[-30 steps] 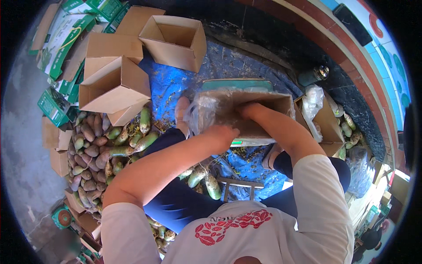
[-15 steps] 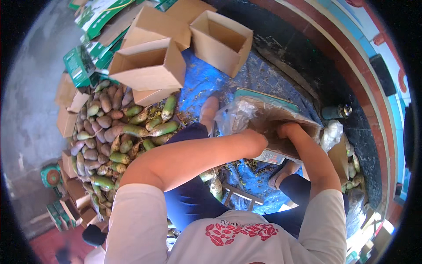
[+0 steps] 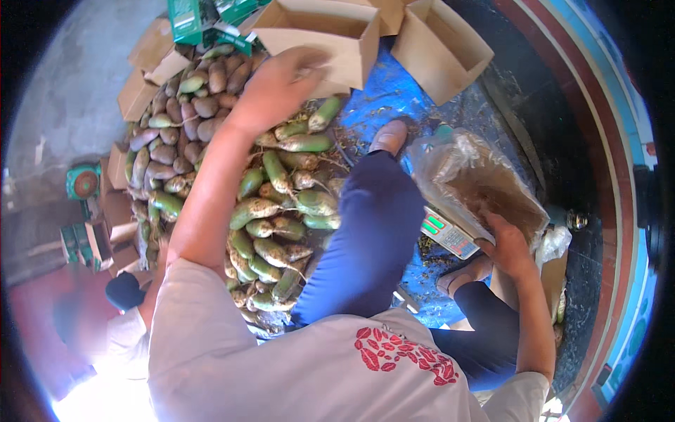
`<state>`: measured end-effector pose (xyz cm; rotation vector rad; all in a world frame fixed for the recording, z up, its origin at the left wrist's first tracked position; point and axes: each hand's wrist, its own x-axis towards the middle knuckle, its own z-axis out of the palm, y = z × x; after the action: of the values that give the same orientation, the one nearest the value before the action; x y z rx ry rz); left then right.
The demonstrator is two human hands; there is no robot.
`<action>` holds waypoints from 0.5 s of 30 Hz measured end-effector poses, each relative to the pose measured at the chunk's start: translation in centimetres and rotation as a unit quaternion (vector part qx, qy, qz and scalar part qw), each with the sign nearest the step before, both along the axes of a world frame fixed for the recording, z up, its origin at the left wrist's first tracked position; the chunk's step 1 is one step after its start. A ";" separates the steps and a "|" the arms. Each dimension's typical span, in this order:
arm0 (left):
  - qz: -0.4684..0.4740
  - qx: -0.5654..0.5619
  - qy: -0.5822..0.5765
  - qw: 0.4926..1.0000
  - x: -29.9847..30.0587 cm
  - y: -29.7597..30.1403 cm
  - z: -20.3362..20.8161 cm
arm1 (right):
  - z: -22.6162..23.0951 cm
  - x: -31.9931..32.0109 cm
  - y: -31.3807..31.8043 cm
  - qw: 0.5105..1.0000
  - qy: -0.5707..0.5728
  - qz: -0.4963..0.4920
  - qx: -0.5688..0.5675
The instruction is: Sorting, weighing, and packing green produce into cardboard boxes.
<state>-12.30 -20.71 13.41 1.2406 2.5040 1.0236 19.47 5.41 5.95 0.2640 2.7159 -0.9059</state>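
Where the blue sheet is spread on the ground, a heap of green and brown roots is piled at the left. The left hand is stretched out over the far part of the heap, fingers loosely spread, nothing held. The right hand is closed on the near edge of a box lined with clear plastic, set on a scale at the right. Empty cardboard boxes are ranged at the far side.

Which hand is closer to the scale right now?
Right. The right hand grips the plastic-lined box just beside the scale; the left hand is far off, over the radish pile by an open carton.
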 end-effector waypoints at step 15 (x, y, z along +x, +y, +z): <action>0.269 -0.438 -0.160 0.843 12.9 -29.2 -27.3 | -5.0 1.9 -1.2 0.958 -0.020 0.002 0.286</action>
<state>0.59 -49.91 -13.88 0.0899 2.5429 0.0282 21.37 4.23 1.00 0.3782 2.8738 -0.0848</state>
